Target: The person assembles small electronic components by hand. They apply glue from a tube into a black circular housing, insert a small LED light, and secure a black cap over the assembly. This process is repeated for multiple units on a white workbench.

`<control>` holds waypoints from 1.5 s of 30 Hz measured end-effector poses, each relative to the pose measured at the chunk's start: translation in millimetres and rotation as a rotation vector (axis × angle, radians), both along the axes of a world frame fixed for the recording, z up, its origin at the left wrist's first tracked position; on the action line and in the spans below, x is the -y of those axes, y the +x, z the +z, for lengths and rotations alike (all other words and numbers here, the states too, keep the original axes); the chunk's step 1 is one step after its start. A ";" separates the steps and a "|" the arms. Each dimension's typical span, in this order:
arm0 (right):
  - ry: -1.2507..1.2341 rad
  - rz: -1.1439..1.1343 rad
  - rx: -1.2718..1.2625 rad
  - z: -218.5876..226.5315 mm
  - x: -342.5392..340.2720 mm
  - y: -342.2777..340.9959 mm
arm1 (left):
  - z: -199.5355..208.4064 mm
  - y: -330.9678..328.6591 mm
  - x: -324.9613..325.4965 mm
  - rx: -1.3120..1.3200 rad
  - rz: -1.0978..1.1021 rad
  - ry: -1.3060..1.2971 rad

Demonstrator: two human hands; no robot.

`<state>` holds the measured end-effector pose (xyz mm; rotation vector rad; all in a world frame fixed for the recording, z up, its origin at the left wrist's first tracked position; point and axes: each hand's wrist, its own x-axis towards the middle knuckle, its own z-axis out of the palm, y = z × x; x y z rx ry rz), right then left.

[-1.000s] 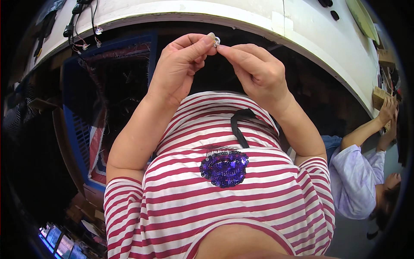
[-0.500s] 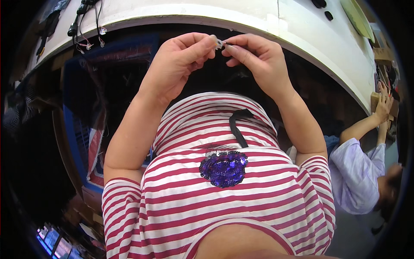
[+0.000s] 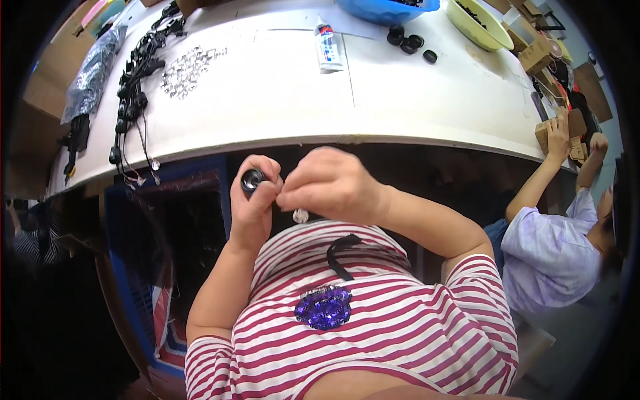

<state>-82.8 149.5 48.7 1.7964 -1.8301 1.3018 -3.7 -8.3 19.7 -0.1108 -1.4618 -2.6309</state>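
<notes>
My left hand [image 3: 248,213] is closed around a short black hollow cylinder [image 3: 253,179], its round opening facing up. Right beside it, my right hand [image 3: 333,187] is closed in a pinch, its fingertips meeting the left thumb. A small clear-and-white piece [image 3: 301,215] hangs just under the right hand; it seems to dangle from that pinch, though what links them is hidden. Both hands are in front of the table's near edge, above my striped shirt.
On the white table [image 3: 267,110] lie black cables [image 3: 137,90], small clear pieces [image 3: 185,72], a white-and-blue tube [image 3: 327,47] and black caps [image 3: 410,44]. Blue [image 3: 387,12] and yellow-green [image 3: 483,30] bowls stand behind. A co-worker's hand [image 3: 559,137] is at right. A blue crate [image 3: 133,293] sits below left.
The view has tilted up, showing more table. My hands have come nearer and leftward. The left hand now holds the black cylinder, and the clear-and-white piece hangs below the right hand.
</notes>
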 end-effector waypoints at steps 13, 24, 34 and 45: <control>0.563 -1.065 0.296 22.0 24.9 -191.3 | 16.9 -9.8 12.4 0.215 0.119 -0.022; 0.142 -0.209 0.883 29.3 13.0 -43.1 | 43.8 -22.5 17.5 0.222 0.169 -0.390; 0.189 -0.361 0.490 -14.5 10.5 23.7 | 23.0 18.4 5.6 0.223 0.101 -0.509; 0.106 -0.274 0.552 -25.9 5.9 35.5 | 16.3 25.8 -0.6 0.255 0.059 -0.424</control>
